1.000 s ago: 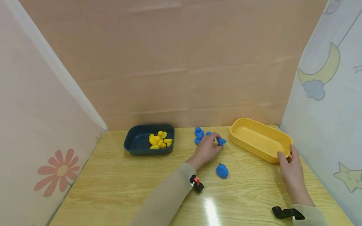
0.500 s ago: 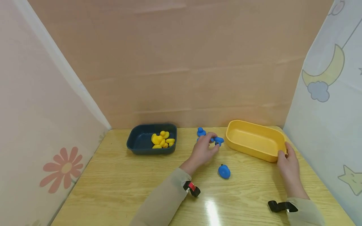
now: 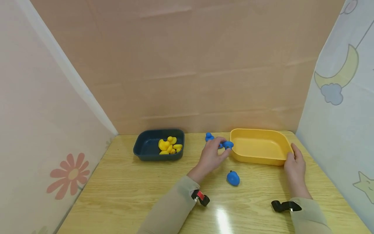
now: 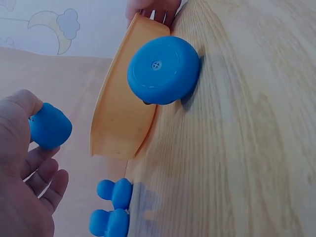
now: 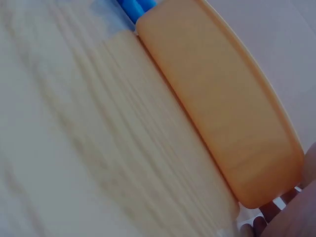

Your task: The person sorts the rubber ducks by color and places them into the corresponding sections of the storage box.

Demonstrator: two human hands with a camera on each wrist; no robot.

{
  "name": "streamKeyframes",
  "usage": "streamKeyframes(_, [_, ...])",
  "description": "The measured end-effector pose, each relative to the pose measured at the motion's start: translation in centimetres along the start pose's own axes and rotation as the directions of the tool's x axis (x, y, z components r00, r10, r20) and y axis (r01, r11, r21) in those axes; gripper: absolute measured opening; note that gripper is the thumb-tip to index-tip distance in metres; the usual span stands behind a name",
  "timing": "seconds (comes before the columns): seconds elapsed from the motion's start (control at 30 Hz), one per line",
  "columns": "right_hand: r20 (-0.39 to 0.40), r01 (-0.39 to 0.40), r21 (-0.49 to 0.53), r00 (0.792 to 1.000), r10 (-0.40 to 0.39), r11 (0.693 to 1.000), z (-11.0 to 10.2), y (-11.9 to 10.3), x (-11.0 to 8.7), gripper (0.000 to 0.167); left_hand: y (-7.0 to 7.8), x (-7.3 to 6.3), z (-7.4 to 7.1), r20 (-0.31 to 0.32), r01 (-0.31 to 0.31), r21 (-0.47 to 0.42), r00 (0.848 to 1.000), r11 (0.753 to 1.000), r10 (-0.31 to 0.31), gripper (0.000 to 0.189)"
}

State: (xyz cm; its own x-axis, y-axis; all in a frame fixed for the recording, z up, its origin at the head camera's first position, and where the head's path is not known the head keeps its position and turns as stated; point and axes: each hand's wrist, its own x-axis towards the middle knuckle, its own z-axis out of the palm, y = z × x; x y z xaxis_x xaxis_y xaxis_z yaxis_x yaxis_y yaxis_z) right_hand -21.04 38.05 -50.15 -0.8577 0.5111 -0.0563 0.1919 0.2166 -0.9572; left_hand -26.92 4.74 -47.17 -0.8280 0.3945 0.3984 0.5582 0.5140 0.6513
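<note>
My left hand (image 3: pixel 210 156) pinches a blue rubber duck (image 3: pixel 228 145) between thumb and fingertips, beside the near-left end of the yellow bin (image 3: pixel 260 148). In the left wrist view that duck (image 4: pixel 51 127) is up off the table. My right hand (image 3: pixel 295 167) grips the right end of the bin, thumb at the rim and fingers round the outside. A second blue duck (image 3: pixel 233 178) lies tipped over nearer me, its round base (image 4: pixel 158 64) showing. More blue ducks (image 3: pixel 209 136) sit behind my left hand, partly hidden by it.
A dark blue bin (image 3: pixel 146 157) at the back left holds several yellow ducks (image 3: pixel 165 145). A tan backdrop (image 3: pixel 187 81) rises behind the wooden table (image 3: pixel 140 188). Patterned side panels (image 3: pixel 336 139) stand to the left and right.
My right hand has swung the yellow bin leftward and straightened it, bringing its left end near the blue ducks. My left hand has lifted a blue duck slightly.
</note>
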Motion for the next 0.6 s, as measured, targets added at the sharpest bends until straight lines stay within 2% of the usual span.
streamKeyframes(0.17, [0.005,0.059,0.022,0.998,-0.059,0.998,0.3,0.4,-0.1,0.064,-0.1,0.4,-0.1,-0.028,-0.001,0.031,1.0,1.0,0.002,0.035])
streamKeyframes(0.3, [0.069,0.119,0.002,0.99,-0.119,0.993,0.0,1.0,0.0,0.068,-0.2,1.1,0.0,-0.029,0.001,0.079,1.0,0.997,0.001,0.039])
streamKeyframes(0.47, [0.139,0.137,-0.065,0.982,-0.127,0.989,-0.5,1.6,0.0,0.074,-0.1,2.0,0.8,-0.006,-0.009,0.147,1.0,0.989,0.01,0.042])
streamKeyframes(0.6, [0.175,0.147,-0.072,0.975,-0.133,0.987,-0.6,1.8,0.0,0.076,0.1,2.7,1.5,0.012,-0.015,0.206,1.0,0.978,0.013,0.043])
